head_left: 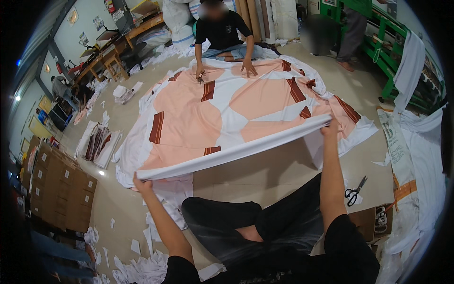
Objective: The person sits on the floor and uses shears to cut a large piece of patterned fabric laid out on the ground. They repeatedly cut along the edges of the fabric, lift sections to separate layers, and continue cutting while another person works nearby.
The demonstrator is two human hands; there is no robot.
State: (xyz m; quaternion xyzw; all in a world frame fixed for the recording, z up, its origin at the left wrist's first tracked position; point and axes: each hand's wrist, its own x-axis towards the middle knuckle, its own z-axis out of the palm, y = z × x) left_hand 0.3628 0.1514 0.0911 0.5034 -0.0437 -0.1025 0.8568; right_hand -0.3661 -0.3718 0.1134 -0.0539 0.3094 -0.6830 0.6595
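Cloth (194,124), across the centre of the frame, should handle soft, limp and fairly light, so grip it along its near white edge (236,151), where your left hand (143,183) and right hand (330,128) are clamped, wide apart.

The wide cloth (184,125) looks matt and soft — rumpled across the middle, smooth along its taut white edge (241,151). The floor (359,151) is hard and glossy, throwing back light. The scissors (357,189) look like dark metal. The boxes (61,189) are dull brown cardboard, the long table (146,26) wood, the green frame (378,45) painted metal — fairly smooth.
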